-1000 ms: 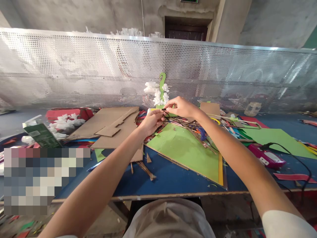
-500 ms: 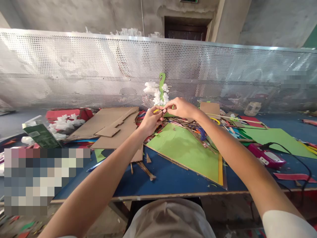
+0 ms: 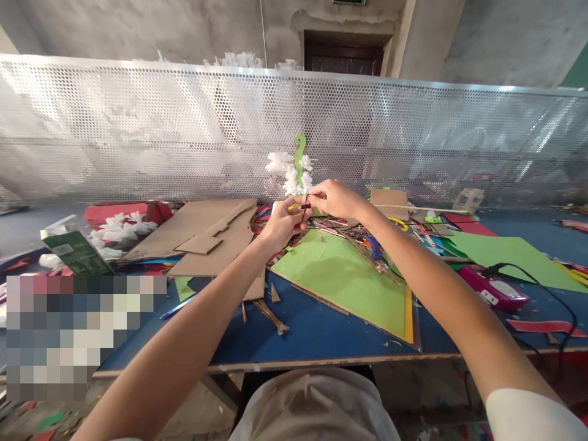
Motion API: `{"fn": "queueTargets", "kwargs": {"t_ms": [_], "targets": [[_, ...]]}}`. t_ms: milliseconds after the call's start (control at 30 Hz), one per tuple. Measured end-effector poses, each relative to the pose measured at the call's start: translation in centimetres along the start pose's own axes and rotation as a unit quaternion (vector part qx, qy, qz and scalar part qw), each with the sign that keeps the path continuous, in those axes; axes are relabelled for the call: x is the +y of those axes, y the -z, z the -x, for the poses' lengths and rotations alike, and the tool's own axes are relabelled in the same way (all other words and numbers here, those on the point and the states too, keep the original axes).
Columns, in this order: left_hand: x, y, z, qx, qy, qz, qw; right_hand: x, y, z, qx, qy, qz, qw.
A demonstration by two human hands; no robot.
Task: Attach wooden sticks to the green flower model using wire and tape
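Observation:
My left hand point(image 3: 279, 225) is closed in a pinch on a thin black cord point(image 3: 305, 211), right in front of the green hooked cutout. My right hand point(image 3: 337, 199) pinches the same cord from the other side, its fingertips close to the left ones. A pale thin stick point(image 3: 427, 210) shows to the right beyond my right wrist; whether its near end is in my fingers is hidden. Just behind the hands stands the green cutout point(image 3: 299, 160) with white crumpled paper tufts point(image 3: 280, 163) on it. Below them lies a green sheet point(image 3: 340, 275).
Brown cardboard sheets point(image 3: 211, 236) lie left of centre. A magenta power box point(image 3: 496, 291) with a black cable is at right. A perforated metal screen point(image 3: 184, 122) spans the back. A clear jar point(image 3: 468, 199), a dark green carton point(image 3: 76, 248) and paper scraps also sit on the blue table.
My fingertips have parted slightly, and more of the black cord shows between them. The pale stick's far end has moved up and left.

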State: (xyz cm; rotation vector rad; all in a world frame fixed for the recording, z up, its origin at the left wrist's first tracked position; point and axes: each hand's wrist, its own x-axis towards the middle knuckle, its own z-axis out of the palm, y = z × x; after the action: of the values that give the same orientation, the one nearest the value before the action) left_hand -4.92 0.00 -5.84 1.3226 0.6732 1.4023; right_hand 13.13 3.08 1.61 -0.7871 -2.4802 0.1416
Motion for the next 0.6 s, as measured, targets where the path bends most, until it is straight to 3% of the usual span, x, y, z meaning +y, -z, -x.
{"fn": "queueTargets", "kwargs": {"t_ms": [233, 367, 500, 600], "targets": [[0.66, -0.06, -0.23, 0.012, 0.063, 0.039, 0.997, -0.02, -0.38, -0.08, 0.051, -0.037, 0.085, 0.994], [0.62, -0.19, 0.01, 0.004, 0.023, 0.002, 1.0, 0.21, -0.47, -0.14, 0.055, -0.057, 0.1, 0.992], [0.32, -0.65, 0.28, 0.038, -0.034, -0.061, 0.997, 0.18, -0.43, -0.09, 0.047, -0.064, 0.097, 0.992], [0.09, -0.66, 0.14, 0.045, -0.042, -0.068, 0.996, 0.22, -0.46, -0.09, 0.043, -0.069, 0.091, 0.992]]}}
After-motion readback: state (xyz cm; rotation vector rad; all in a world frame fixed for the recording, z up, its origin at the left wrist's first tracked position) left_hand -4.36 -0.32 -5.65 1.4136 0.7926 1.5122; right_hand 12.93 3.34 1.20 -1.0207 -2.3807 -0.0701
